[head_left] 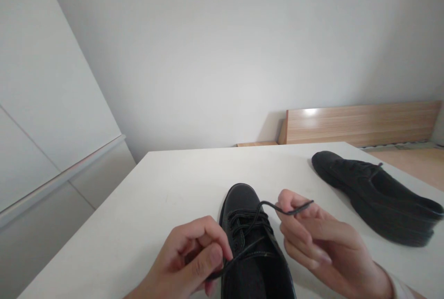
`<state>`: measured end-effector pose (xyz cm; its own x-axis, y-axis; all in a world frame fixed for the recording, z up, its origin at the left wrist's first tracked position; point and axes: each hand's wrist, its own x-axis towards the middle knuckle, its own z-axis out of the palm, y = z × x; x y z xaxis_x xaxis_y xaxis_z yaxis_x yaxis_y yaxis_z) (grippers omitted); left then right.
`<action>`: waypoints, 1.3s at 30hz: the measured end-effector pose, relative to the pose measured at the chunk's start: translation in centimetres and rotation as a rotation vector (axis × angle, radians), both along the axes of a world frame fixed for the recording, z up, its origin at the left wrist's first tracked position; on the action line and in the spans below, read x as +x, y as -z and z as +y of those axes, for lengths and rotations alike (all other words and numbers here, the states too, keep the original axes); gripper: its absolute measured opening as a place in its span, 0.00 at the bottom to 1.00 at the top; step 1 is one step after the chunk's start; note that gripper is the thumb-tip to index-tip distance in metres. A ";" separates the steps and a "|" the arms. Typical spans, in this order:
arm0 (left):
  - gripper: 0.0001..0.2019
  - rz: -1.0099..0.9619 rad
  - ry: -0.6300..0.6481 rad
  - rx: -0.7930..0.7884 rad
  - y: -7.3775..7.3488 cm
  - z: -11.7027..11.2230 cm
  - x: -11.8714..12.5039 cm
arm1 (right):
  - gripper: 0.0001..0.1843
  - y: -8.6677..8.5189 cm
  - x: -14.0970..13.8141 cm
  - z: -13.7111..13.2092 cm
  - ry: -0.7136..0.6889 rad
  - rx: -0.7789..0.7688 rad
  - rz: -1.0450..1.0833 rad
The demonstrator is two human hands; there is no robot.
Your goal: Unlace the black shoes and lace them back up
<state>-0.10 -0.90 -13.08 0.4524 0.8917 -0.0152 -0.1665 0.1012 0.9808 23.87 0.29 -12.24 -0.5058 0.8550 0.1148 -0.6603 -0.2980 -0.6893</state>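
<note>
A black lace-up shoe point(248, 239) stands on the white table point(156, 197) right in front of me, toe pointing away. My left hand point(189, 262) is closed in a pinch on one end of its black shoelace point(255, 218) beside the shoe's left side. My right hand point(315, 239) is closed on the other lace end, whose tip sticks out to the right above my fingers. Both lace ends run from the eyelets out to my hands.
A second black shoe point(374, 197) lies on the table at the right, near its far right edge. White cabinet doors point(41, 118) stand to the left. A wooden board point(360, 123) leans along the white wall behind the table.
</note>
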 end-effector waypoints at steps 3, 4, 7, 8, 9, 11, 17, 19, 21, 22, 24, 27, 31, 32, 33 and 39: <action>0.23 -0.040 0.029 -0.046 0.7 0.4 0.1 | 0.11 0.3 0.1 0.0 0.036 0.113 -0.154; 0.23 -0.018 0.000 -0.020 0.9 0.6 0.2 | 0.11 0.5 0.2 0.0 0.069 0.155 -0.199; 0.20 0.103 -0.079 0.069 1.3 1.1 0.4 | 0.13 1.2 0.3 0.1 0.205 0.228 -0.330; 0.20 0.136 -0.088 0.088 1.4 1.3 0.5 | 0.13 1.3 0.3 0.1 0.253 0.238 -0.391; 0.19 0.158 -0.092 0.101 1.6 1.4 0.5 | 0.12 1.4 0.3 0.1 0.292 0.258 -0.461; 0.19 0.185 -0.102 0.125 1.9 1.5 0.6 | 0.08 1.4 0.2 0.0 0.334 0.318 -0.634; 0.13 0.216 -0.152 0.213 1.7 1.2 1.1 | 0.15 0.7 0.0 -0.2 0.219 0.450 -0.856; 0.11 0.279 -0.176 0.208 1.4 1.1 1.3 | 0.16 0.8 -0.1 -0.1 0.186 0.426 -0.834; 0.10 0.356 -0.194 0.264 1.2 1.0 1.4 | 0.15 1.2 -0.1 0.0 0.191 0.404 -0.801; 0.09 0.393 -0.208 0.320 1.1 0.9 1.4 | 0.14 1.4 -0.1 0.0 0.201 0.403 -0.802; 0.07 0.442 -0.249 0.456 1.2 0.7 1.4 | 0.14 1.7 -0.1 0.1 0.242 0.425 -0.851; 0.06 0.471 -0.292 0.547 1.2 0.3 1.5 | 0.14 2.0 -0.2 0.1 0.342 0.520 -0.962; 0.08 0.431 -0.305 0.437 0.8 0.0 1.4 | 0.10 2.3 -0.5 0.0 0.461 0.645 -1.028; 0.08 0.406 -0.292 0.391 0.7 0.0 1.3 | 0.10 2.4 -0.5 -0.1 0.473 0.652 -1.023; 0.08 0.376 -0.268 0.351 0.6 0.1 1.3 | 0.10 2.4 -0.6 -0.1 0.478 0.650 -1.007; 0.05 0.261 -0.105 0.317 0.8 0.8 0.7 | 0.11 1.9 -0.9 -0.2 0.322 0.405 -0.746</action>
